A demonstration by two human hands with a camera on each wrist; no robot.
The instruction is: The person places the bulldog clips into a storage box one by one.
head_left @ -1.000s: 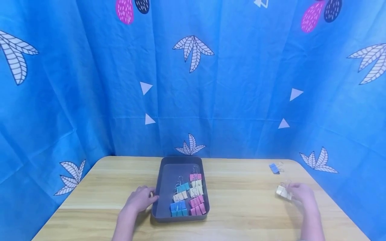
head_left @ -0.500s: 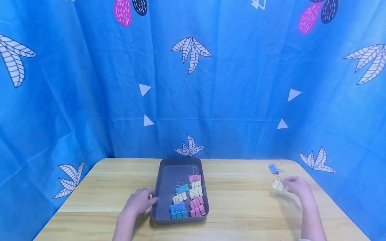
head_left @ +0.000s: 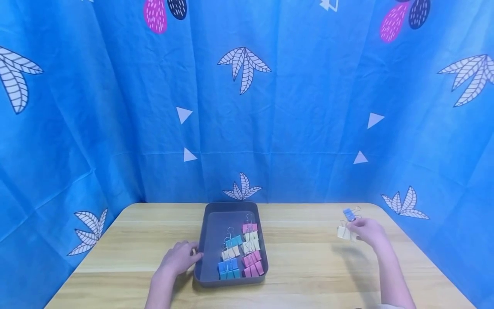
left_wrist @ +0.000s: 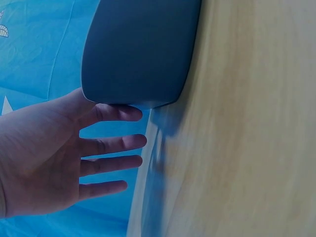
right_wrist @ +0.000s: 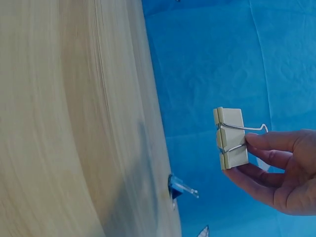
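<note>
My right hand (head_left: 368, 231) pinches a cream binder clip (head_left: 343, 233) in the air at the table's right. In the right wrist view, thumb and fingers grip the cream binder clip (right_wrist: 234, 143) from one side, its wire handles jutting toward the hand. Just behind it in the head view lies a blue binder clip (head_left: 348, 213) on the table. My left hand (head_left: 177, 259) holds the left wall of a dark grey tray (head_left: 204, 227), thumb over the rim. The left wrist view shows the index finger against the tray's outside (left_wrist: 138, 54), other fingers straight.
Inside the tray stand two rows of binder clips: pink (head_left: 252, 269) and cream ones at right, teal (head_left: 233, 241), cream and blue ones at left. The wooden table (head_left: 301, 266) ends at a blue patterned curtain (head_left: 308, 86) behind and at the sides.
My right hand has lifted the cream binder clip and carried it leftward and slightly back, close to the blue one. The left hand and tray stay in place.
</note>
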